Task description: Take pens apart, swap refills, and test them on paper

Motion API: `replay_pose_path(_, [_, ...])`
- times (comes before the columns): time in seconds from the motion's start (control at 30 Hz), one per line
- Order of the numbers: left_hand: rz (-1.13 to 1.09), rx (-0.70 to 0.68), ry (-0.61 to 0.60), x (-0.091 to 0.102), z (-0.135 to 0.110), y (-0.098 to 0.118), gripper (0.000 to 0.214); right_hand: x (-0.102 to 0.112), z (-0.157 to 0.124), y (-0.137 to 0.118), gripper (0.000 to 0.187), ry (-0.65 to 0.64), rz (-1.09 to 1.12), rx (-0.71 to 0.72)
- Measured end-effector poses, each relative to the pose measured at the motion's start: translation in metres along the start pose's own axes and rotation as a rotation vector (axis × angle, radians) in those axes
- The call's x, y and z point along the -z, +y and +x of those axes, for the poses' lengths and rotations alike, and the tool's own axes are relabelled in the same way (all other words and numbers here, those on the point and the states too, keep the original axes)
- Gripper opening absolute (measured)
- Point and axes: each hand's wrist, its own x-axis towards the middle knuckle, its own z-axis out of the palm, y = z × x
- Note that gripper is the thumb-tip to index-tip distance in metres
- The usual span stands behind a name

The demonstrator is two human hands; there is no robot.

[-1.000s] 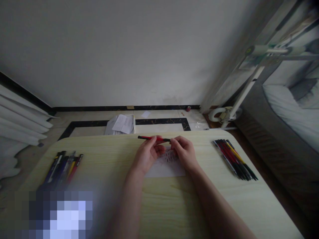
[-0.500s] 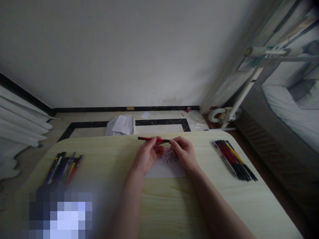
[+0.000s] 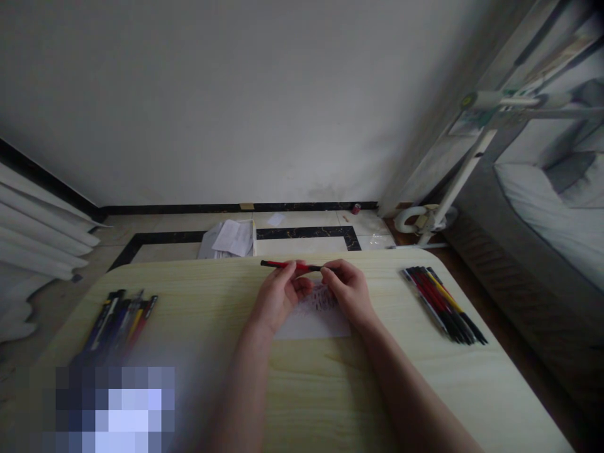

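A red and black pen point(image 3: 302, 267) lies level between my two hands, above the far part of the table. My left hand point(image 3: 279, 290) is closed on its red barrel, thumb on the near side. The fingers of my right hand point(image 3: 348, 286) pinch the black end at the right, and they hide its tip. Below the hands a white sheet of paper point(image 3: 311, 327) with dark scribbles lies on the wooden table point(image 3: 325, 384).
At the right of the table lies a row of red, yellow and black pens point(image 3: 443, 305). Another group of pens point(image 3: 117, 321) lies at the left, partly blurred. Beyond the table, papers point(image 3: 233, 238) and a red can point(image 3: 355, 208) are on the floor. A grey sofa point(image 3: 509, 251) stands at right.
Both hands keep the same hold on the pen. The right fingers have shifted very slightly at its black end.
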Motion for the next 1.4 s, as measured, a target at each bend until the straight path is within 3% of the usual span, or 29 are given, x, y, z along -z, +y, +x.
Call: replay_pose_path(1.4, [-0.004,-0.024,-0.026,0.0019,0.0014,-0.0004,0.022,-0.0007,0.0013,0.0018,0.019,0.002,0.04,-0.035])
